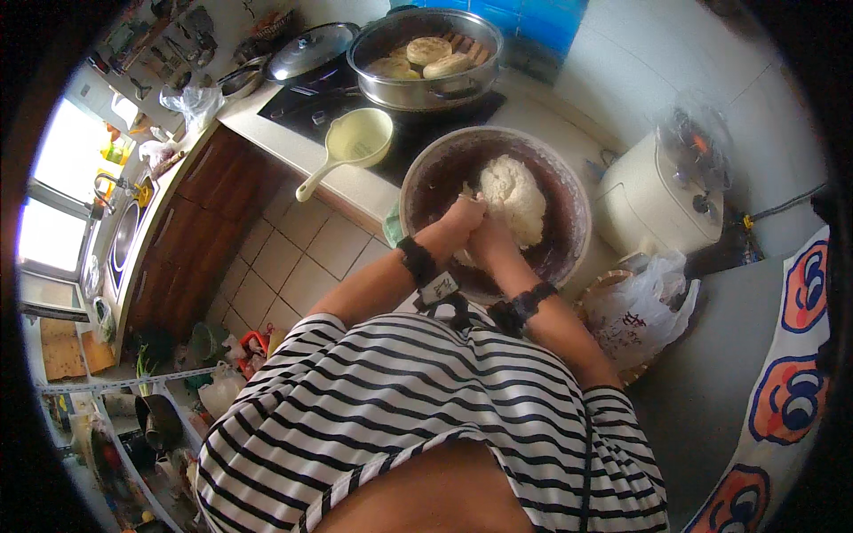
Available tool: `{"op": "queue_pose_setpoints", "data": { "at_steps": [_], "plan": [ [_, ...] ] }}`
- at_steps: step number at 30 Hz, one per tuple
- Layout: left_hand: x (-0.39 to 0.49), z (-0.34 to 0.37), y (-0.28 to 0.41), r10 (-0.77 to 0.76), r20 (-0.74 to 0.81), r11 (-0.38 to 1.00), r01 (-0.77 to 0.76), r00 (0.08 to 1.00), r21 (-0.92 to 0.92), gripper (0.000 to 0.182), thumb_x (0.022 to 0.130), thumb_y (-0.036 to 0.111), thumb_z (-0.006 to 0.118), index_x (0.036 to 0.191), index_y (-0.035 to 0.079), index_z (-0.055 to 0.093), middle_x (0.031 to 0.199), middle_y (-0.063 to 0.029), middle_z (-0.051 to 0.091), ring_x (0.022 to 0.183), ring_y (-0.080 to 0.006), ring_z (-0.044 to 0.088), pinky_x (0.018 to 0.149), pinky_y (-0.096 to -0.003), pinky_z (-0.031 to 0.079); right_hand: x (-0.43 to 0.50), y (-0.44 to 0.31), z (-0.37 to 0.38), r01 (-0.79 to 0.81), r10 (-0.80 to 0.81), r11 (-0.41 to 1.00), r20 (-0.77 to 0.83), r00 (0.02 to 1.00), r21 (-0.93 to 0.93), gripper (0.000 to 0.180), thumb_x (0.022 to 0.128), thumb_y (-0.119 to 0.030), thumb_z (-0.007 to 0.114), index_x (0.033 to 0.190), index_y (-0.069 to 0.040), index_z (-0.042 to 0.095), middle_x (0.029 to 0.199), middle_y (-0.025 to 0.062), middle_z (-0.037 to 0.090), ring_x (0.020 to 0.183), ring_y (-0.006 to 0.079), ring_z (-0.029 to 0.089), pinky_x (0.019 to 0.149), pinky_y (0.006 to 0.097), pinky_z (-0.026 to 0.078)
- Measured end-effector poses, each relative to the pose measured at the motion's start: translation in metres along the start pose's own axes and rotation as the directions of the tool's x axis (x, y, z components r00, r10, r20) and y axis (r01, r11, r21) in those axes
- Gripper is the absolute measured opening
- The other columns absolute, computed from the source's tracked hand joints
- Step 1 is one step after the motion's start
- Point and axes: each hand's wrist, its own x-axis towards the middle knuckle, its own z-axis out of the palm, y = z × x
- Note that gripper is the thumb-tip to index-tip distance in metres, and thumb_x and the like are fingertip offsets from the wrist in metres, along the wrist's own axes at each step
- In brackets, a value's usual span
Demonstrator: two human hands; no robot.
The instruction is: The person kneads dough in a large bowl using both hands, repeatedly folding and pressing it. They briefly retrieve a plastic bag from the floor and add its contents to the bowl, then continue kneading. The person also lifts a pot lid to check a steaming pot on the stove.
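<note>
A large round basin (580,193) with a brown inside stands before me, its inner wall smeared with white residue. A pale, lumpy mass of dough (512,196) lies in it. My left hand (464,216) and my right hand (491,238) meet over the basin, close against the dough's near left side. The left hand's fingers are curled, with a small bit of dough showing at the fingertips. The right hand's fingers are mostly hidden, so its hold cannot be made out. Dark bands circle both wrists.
A steel steamer pan (426,90) holding round flatbreads (428,50) sits on the black cooktop (293,106). A pale green ladle (360,136) juts over the counter edge. At right stand a cream-coloured appliance (650,200) and a plastic bag (640,320) in a basket.
</note>
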Motion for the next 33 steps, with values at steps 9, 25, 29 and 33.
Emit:
{"op": "queue_pose_setpoints", "data": {
  "at_steps": [9, 25, 29, 33],
  "plan": [
    [-0.011, -0.013, 0.01, -0.092, 0.066, 0.984, 0.101, 0.994, -0.145, 0.038, 0.098, 0.027, 0.041, 0.1, -0.005, 0.062, 0.101, -0.0178, 0.065, 0.091, -0.0244, 0.061, 0.078, -0.0384, 0.046, -0.022, -0.01, -0.014, 0.069, -0.008, 0.849, -0.119, 0.993, 0.524, 0.039, 0.088, -0.014, 0.05, 0.123, 0.002, 0.053, 0.132, 0.0206, 0.049, 0.124, 0.0375, 0.043, 0.108, 0.044, 0.029],
    [-0.056, 0.017, 0.056, -0.062, 0.162, 0.584, 0.167, 0.985, -0.794, 0.065, 0.094, 0.056, 0.04, 0.136, 0.006, 0.043, 0.134, -0.0157, 0.049, 0.117, -0.033, 0.048, 0.099, -0.0445, 0.038, 0.016, 0.024, 0.019, -0.013, 0.26, -0.281, 0.089, 0.961, 0.96, 0.066, 0.097, -0.055, 0.034, 0.138, -0.003, 0.04, 0.133, 0.0116, 0.046, 0.119, 0.0189, 0.046, 0.098, 0.0313, 0.039],
    [-0.05, 0.005, 0.057, -0.025, 0.159, 0.565, 0.145, 0.987, -0.812, 0.064, 0.094, 0.057, 0.04, 0.132, 0.007, 0.045, 0.131, -0.0155, 0.05, 0.116, -0.0331, 0.048, 0.097, -0.046, 0.038, 0.022, 0.016, 0.028, -0.193, 0.249, -0.355, 0.292, 0.924, 0.915, 0.066, 0.096, -0.057, 0.036, 0.138, -0.006, 0.04, 0.13, 0.0086, 0.05, 0.112, 0.0202, 0.051, 0.097, 0.0323, 0.041],
    [-0.029, -0.012, 0.05, -0.146, 0.276, 0.34, 0.31, 0.95, -0.888, 0.054, 0.093, 0.05, 0.047, 0.124, 0.006, 0.048, 0.12, -0.0137, 0.055, 0.106, -0.0299, 0.052, 0.091, -0.0439, 0.041, 0.022, -0.01, 0.031, 0.203, 0.29, 0.225, -0.265, 0.92, 0.953, 0.078, 0.093, -0.056, 0.042, 0.143, -0.001, 0.017, 0.143, 0.0169, 0.031, 0.131, 0.0288, 0.031, 0.11, 0.0358, 0.023]
  ]
}}
